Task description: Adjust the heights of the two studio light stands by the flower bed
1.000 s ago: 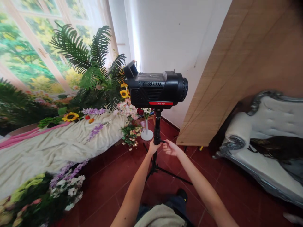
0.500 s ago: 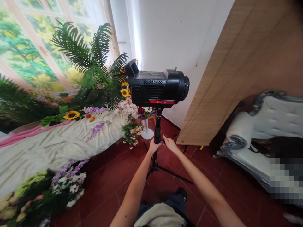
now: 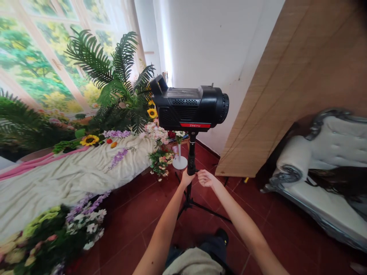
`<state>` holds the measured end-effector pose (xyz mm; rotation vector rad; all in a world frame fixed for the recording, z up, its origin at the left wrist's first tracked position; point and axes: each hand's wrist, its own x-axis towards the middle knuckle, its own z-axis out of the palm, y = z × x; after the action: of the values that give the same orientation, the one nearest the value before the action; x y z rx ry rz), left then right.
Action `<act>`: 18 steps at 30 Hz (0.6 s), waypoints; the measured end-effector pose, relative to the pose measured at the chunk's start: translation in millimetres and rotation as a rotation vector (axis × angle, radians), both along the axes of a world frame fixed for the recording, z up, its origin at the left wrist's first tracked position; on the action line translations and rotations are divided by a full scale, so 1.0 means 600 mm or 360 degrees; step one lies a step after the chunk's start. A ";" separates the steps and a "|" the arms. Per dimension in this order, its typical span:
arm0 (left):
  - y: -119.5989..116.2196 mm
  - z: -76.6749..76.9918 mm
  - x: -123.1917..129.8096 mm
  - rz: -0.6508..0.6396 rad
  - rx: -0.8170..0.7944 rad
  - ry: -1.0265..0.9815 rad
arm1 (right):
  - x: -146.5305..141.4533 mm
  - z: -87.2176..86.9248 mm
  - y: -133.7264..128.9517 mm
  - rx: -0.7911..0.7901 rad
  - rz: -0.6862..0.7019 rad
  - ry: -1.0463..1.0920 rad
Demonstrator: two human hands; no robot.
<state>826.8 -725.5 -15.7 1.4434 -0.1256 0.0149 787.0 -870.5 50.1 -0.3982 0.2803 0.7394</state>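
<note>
A black studio light with a red ZHEYU strip sits on top of a black light stand. Below the light, my left hand is wrapped round the stand's pole, just under its dark collar. My right hand is at the right side of that collar, its fingers curled and pinched at the small locking knob. The knob is mostly hidden by the fingertips. The stand's legs spread over the red tiled floor.
To the left, a cream cloth carries flowers and fruit, with a palm plant behind. A white flower stand is close behind the pole. On the right are a hanging bamboo blind and a white tufted sofa.
My right hand has turned at the knob: its fingers, stretched towards the collar before, are now curled with the knuckles showing. The left hand keeps its hold, and the light stays in place.
</note>
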 end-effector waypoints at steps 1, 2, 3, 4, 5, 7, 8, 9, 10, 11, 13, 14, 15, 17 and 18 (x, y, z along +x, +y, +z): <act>0.000 -0.001 0.001 -0.0025 0.0004 -0.0027 | -0.003 -0.002 0.003 0.0087 -0.0045 -0.0036; 0.000 -0.003 0.001 -0.0052 0.0007 -0.0054 | -0.006 -0.003 0.007 0.0163 -0.0088 -0.0086; 0.000 -0.004 0.002 -0.0074 0.0010 -0.0072 | -0.010 -0.002 0.011 0.0219 -0.0138 -0.0140; 0.000 -0.006 0.003 -0.0083 0.0007 -0.0073 | -0.013 0.002 0.016 0.0251 -0.0200 -0.0187; 0.001 -0.007 0.004 -0.0087 0.0005 -0.0065 | -0.016 0.008 0.021 0.0253 -0.0276 -0.0215; 0.002 -0.006 0.003 -0.0086 0.0002 -0.0038 | -0.024 0.023 0.035 0.0146 -0.0444 -0.0211; 0.003 -0.004 0.002 -0.0088 0.0006 -0.0017 | -0.030 0.030 0.043 0.0031 -0.0528 -0.0194; 0.004 -0.001 0.000 -0.0090 0.0011 0.0007 | -0.039 0.035 0.053 -0.0126 -0.0607 -0.0178; 0.004 0.003 -0.002 -0.0093 0.0015 0.0029 | -0.051 0.036 0.062 -0.0328 -0.0683 -0.0171; 0.004 0.007 -0.005 -0.0098 0.0017 0.0041 | -0.069 0.034 0.072 -0.0567 -0.0744 -0.0192; 0.004 0.015 -0.010 -0.0105 0.0007 0.0039 | -0.120 0.016 0.088 -0.1115 -0.0816 -0.0326; 0.004 0.018 -0.012 -0.0106 -0.0001 0.0027 | -0.153 0.002 0.094 -0.1382 -0.0747 -0.0493; 0.004 0.019 -0.013 -0.0108 -0.0006 0.0015 | -0.190 -0.014 0.097 -0.1609 -0.0622 -0.0666; 0.004 0.020 -0.015 -0.0111 -0.0008 0.0003 | -0.270 -0.047 0.096 -0.1897 -0.0320 -0.1008; 0.004 0.019 -0.015 -0.0112 -0.0004 0.0002 | -0.308 -0.061 0.093 -0.2020 -0.0161 -0.1080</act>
<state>817.8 -723.1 -4.0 1.4359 -0.1755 -0.0434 602.3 -814.8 13.2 -1.7771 0.0872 0.2023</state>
